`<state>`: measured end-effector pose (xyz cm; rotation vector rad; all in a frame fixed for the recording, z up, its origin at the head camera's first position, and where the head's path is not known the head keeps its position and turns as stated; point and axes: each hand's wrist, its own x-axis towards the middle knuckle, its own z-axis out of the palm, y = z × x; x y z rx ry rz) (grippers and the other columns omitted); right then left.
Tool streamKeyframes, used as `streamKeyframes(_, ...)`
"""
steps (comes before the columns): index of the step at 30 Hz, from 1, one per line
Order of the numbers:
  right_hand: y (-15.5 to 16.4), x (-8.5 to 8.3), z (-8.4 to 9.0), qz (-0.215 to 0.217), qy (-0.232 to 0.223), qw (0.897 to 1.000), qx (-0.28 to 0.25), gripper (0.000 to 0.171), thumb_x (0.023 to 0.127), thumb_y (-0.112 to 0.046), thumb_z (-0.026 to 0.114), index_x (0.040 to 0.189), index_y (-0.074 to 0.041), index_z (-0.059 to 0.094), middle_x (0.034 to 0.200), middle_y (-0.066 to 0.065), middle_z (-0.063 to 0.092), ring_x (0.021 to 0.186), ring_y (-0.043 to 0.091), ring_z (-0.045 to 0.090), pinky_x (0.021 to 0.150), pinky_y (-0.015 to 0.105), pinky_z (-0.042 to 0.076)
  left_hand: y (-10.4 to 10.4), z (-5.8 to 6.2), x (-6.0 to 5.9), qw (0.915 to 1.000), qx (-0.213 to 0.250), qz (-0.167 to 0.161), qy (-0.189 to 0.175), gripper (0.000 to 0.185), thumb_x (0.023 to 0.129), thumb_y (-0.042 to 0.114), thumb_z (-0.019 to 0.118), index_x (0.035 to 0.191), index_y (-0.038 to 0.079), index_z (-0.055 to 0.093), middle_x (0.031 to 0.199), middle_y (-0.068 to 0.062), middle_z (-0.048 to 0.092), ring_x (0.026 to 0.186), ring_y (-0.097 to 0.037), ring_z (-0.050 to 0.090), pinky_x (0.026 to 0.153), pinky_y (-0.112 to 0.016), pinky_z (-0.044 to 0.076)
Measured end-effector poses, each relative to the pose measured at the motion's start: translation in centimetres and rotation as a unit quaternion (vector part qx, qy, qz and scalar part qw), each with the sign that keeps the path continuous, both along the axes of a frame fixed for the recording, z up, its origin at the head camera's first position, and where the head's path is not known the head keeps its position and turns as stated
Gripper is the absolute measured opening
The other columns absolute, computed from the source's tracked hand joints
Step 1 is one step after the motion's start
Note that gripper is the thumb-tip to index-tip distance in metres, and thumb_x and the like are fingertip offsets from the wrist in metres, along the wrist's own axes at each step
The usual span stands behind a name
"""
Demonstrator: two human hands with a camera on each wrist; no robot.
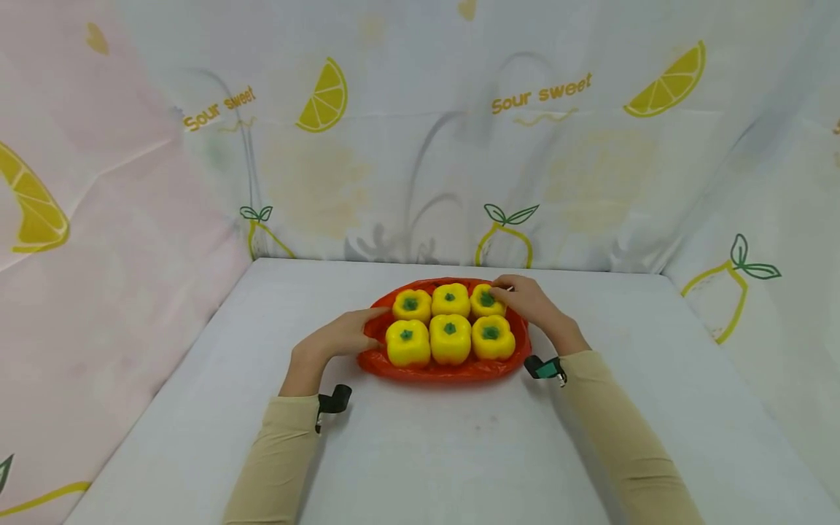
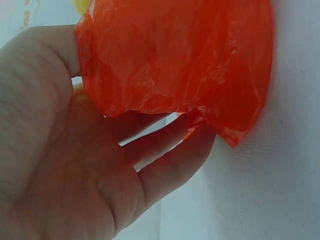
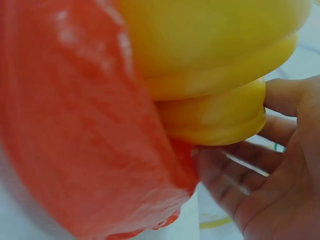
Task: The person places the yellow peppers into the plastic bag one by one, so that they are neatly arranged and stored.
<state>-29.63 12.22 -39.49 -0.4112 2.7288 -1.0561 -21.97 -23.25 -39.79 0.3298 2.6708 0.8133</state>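
A red plastic bag (image 1: 433, 375) lies spread wide on the table, with several yellow bell peppers (image 1: 450, 341) standing in two rows inside it, green stems up. My left hand (image 1: 337, 337) holds the bag's left edge. In the left wrist view, the thumb and fingers pass behind the red film (image 2: 170, 55), which hides their tips. At the back right corner, my right hand (image 1: 534, 302) grips a yellow bell pepper (image 3: 215, 120). Its thumb lies against the pepper's side, and the other fingers reach beneath it by the bag's rim. A nearer pepper (image 3: 215, 45) partly covers that one.
The bag sits toward the far side of a white table (image 1: 446, 452). Behind it hangs a pale curtain (image 1: 407, 168) with lemon prints, and similar cloth closes both sides. Each wrist wears a small black camera (image 1: 336, 399).
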Motion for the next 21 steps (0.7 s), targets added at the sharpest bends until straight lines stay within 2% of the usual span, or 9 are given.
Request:
streamKeyframes(7, 0.2, 0.3, -0.5, -0.013, 0.016, 0.999, -0.034, 0.042, 0.101, -0.037, 0.054, 0.135, -0.013, 0.055, 0.136, 0.013, 0.057, 0.12, 0.032, 0.052, 0.102, 0.048, 0.051, -0.1, -0.1, 0.0, 1.0, -0.002, 0.0, 0.0, 0.069, 0.089, 0.021, 0.062, 0.154, 0.022, 0.038, 0.155, -0.006, 0.045, 0.141, -0.03, 0.041, 0.119, -0.056, 0.032)
streamKeyframes(12, 0.9, 0.8, -0.5, -0.022, 0.019, 0.998, -0.057, 0.04, 0.102, -0.033, 0.052, 0.137, -0.014, 0.054, 0.138, 0.012, 0.056, 0.125, 0.033, 0.05, 0.105, 0.051, 0.049, -0.1, 0.0, 0.0, 1.0, 0.003, -0.003, 0.001, 0.068, 0.09, 0.022, 0.062, 0.154, 0.023, 0.038, 0.156, -0.006, 0.044, 0.142, -0.03, 0.04, 0.119, -0.056, 0.032)
streamKeyframes(18, 1.9, 1.7, -0.1, -0.003, 0.049, 0.996, -0.07, 0.048, 0.102, -0.03, 0.052, 0.147, -0.012, 0.046, 0.147, 0.015, 0.05, 0.135, 0.035, 0.045, 0.114, 0.055, 0.039, -0.6, 0.3, 0.2, 0.9999, 0.015, 0.003, 0.0, 0.067, 0.092, 0.025, 0.063, 0.154, 0.024, 0.037, 0.156, -0.007, 0.042, 0.143, -0.032, 0.039, 0.118, -0.057, 0.032)
streamKeyframes(21, 2.7, 2.2, -0.2, -0.001, 0.069, 0.996, -0.049, 0.054, 0.102, -0.035, 0.051, 0.151, -0.014, 0.04, 0.153, 0.016, 0.044, 0.141, 0.036, 0.039, 0.117, 0.059, 0.034, -1.1, 0.6, 0.3, 0.9997, 0.021, 0.007, 0.008, 0.066, 0.092, 0.026, 0.063, 0.153, 0.024, 0.039, 0.157, -0.008, 0.042, 0.144, -0.033, 0.038, 0.118, -0.058, 0.031)
